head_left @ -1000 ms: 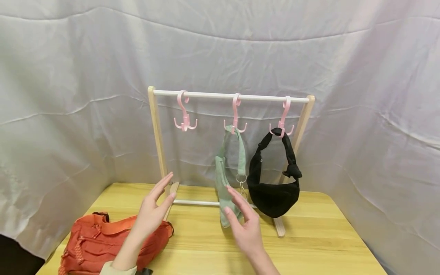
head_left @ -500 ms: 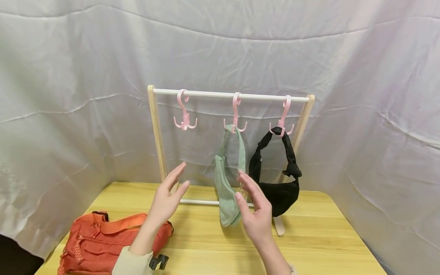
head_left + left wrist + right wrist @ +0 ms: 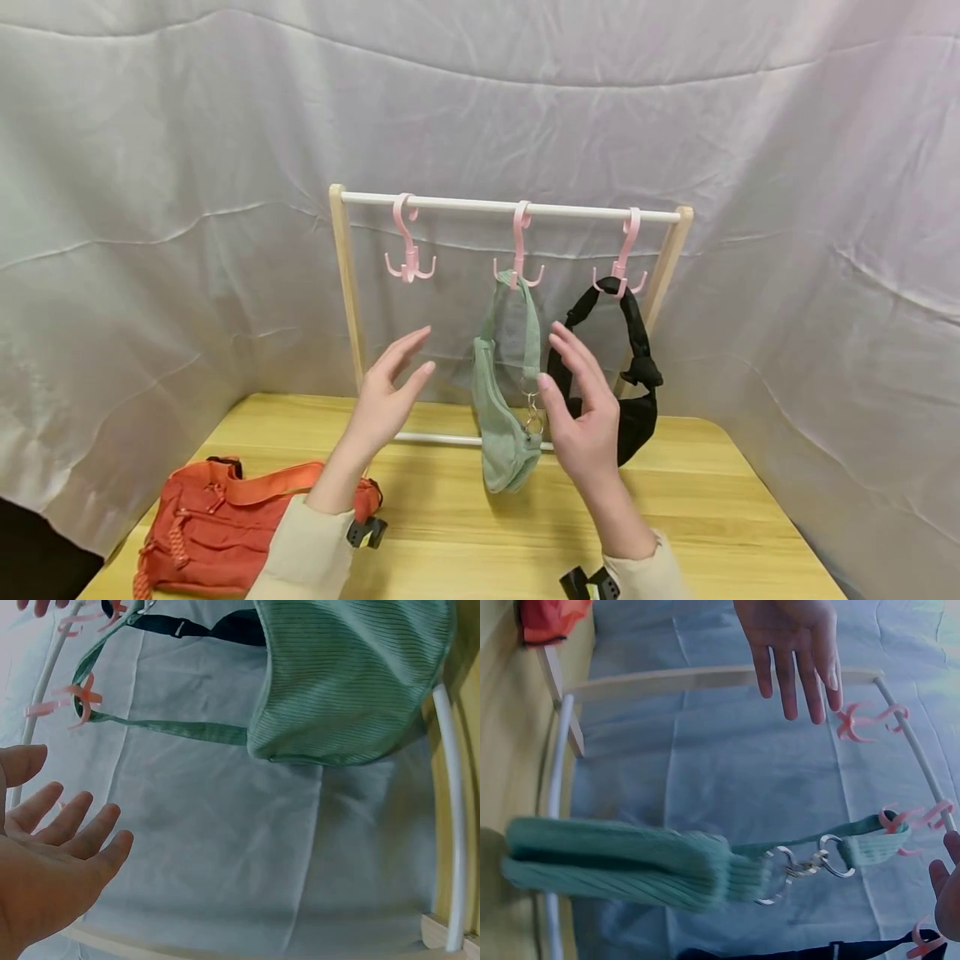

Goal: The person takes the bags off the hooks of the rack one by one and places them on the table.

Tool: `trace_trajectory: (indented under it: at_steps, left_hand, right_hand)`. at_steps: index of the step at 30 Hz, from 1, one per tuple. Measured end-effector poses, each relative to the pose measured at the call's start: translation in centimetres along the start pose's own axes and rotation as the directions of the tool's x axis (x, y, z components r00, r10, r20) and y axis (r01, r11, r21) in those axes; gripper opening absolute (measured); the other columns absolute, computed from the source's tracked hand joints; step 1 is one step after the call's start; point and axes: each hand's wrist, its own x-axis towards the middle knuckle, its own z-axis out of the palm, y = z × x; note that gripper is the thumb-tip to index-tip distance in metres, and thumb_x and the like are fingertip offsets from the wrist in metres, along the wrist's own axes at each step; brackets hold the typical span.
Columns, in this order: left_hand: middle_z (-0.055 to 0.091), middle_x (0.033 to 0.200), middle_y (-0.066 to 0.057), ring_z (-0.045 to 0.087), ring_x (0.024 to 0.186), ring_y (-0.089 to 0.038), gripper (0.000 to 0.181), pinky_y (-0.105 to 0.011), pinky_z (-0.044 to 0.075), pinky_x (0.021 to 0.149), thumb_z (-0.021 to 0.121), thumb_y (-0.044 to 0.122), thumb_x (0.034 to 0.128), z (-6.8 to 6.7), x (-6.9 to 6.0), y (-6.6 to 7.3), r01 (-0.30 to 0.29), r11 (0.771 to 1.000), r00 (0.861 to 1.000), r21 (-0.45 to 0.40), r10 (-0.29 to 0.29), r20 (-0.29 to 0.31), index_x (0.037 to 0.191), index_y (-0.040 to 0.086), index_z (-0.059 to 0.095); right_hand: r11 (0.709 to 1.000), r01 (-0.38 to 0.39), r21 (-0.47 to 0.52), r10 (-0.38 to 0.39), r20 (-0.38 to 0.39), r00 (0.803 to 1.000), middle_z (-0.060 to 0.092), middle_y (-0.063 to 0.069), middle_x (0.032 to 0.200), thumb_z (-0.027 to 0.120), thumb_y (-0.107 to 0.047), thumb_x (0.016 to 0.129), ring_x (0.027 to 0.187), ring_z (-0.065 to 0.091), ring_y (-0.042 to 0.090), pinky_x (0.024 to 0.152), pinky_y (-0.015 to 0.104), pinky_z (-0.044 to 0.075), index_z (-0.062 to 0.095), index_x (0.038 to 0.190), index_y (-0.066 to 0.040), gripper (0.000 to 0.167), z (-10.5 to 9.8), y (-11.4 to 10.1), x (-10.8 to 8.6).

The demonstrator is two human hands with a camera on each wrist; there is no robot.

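Observation:
A green corduroy shoulder bag [image 3: 498,425] hangs by its strap from the middle pink hook [image 3: 519,242]; metal rings join strap and bag on its right side. My left hand [image 3: 386,400] is raised to the left of this bag, fingers extended, apart from it. On the other side my right hand [image 3: 588,417] is up with fingers loosely bent and nothing in them, partly covering a black bag [image 3: 637,425]. That black bag hangs from the right pink hook [image 3: 624,246]. In the right wrist view the green bag [image 3: 630,862] and its rings show between both hands.
A white bar [image 3: 465,204] on a wooden rack carries the hooks; the left pink hook [image 3: 409,250] bears no bag. An orange-red bag [image 3: 217,525] lies on the wooden table [image 3: 675,517] at the left. A grey cloth [image 3: 480,108] surrounds the table.
Both hands have risen and moved right. The right hand has gone from in front of the green bag to in front of the black one. The green bag has turned slightly.

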Motion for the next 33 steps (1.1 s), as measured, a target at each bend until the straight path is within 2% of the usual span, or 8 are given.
trace_trajectory:
  at_steps: [5, 13, 18, 23, 29, 33]
  left_hand:
    - [0.056, 0.151, -0.01, 0.051, 0.141, -0.026, 0.048, -0.042, 0.037, 0.121, 0.067, 0.011, 0.1025, 0.5, 1.4, 0.7, -0.035, 0.999, 0.999, 0.01, 0.035, 0.008, 0.149, 0.01, 0.056]
    - [0.055, 0.152, -0.008, 0.052, 0.141, -0.027, 0.048, -0.043, 0.038, 0.12, 0.066, 0.012, 0.1031, 1.2, 3.2, 1.1, -0.031, 0.999, 0.999, 0.011, 0.03, 0.032, 0.15, 0.011, 0.056]
    - [0.056, 0.151, -0.009, 0.052, 0.14, -0.027, 0.047, -0.041, 0.038, 0.12, 0.066, 0.011, 0.1031, 1.7, 4.2, 1.3, -0.043, 0.999, 0.999, 0.01, 0.043, 0.034, 0.149, 0.009, 0.056]
    - [0.056, 0.15, -0.013, 0.052, 0.14, -0.029, 0.047, -0.042, 0.038, 0.12, 0.066, 0.009, 0.1027, 2.1, 5.3, 1.6, -0.06, 0.998, 0.997, 0.008, 0.059, 0.04, 0.149, 0.006, 0.056]
    - [0.057, 0.15, -0.009, 0.053, 0.139, -0.026, 0.046, -0.039, 0.038, 0.12, 0.065, 0.011, 0.1033, 2.7, 6.6, 1.9, -0.055, 0.998, 0.997, 0.019, 0.054, 0.051, 0.149, 0.009, 0.056]
    - [0.058, 0.149, -0.011, 0.054, 0.138, -0.029, 0.046, -0.042, 0.039, 0.119, 0.065, 0.011, 0.1035, 3.1, 7.4, 1.8, -0.055, 0.998, 0.997, 0.022, 0.053, 0.059, 0.148, 0.007, 0.056]
  right_hand:
    - [1.0, 0.016, -0.023, -0.015, 0.019, 1.0, 0.056, 0.014, 0.151, 0.067, 0.012, 0.092, 0.143, 0.049, 0.03, 0.119, 0.035, 0.039, 0.063, 0.141, -0.002, 0.05, -0.5, 0.4, 2.0]
    - [0.995, 0.056, -0.087, -0.053, 0.037, 0.998, 0.057, 0.013, 0.15, 0.071, 0.009, 0.092, 0.142, 0.05, 0.032, 0.12, 0.037, 0.038, 0.063, 0.139, 0.002, 0.049, -1.0, 1.4, 5.3]
    - [0.987, 0.088, -0.137, -0.08, 0.067, 0.995, 0.058, 0.009, 0.151, 0.07, 0.002, 0.095, 0.143, 0.05, 0.027, 0.119, 0.039, 0.038, 0.063, 0.142, -0.002, 0.047, -1.1, 2.1, 7.0]
    - [0.975, 0.145, -0.171, -0.131, 0.091, 0.987, 0.058, 0.009, 0.151, 0.071, -0.002, 0.096, 0.141, 0.051, 0.025, 0.118, 0.041, 0.04, 0.063, 0.141, -0.002, 0.046, -0.8, 2.5, 8.6]
    - [0.967, 0.185, -0.177, -0.166, 0.117, 0.979, 0.058, 0.011, 0.15, 0.072, -0.004, 0.097, 0.14, 0.053, 0.025, 0.114, 0.042, 0.044, 0.063, 0.141, -0.001, 0.045, -0.1, 3.0, 10.3]
    - [0.959, 0.215, -0.184, -0.191, 0.141, 0.972, 0.058, 0.012, 0.149, 0.07, -0.006, 0.098, 0.141, 0.052, 0.025, 0.115, 0.042, 0.043, 0.063, 0.141, -0.001, 0.044, 0.4, 3.3, 11.4]
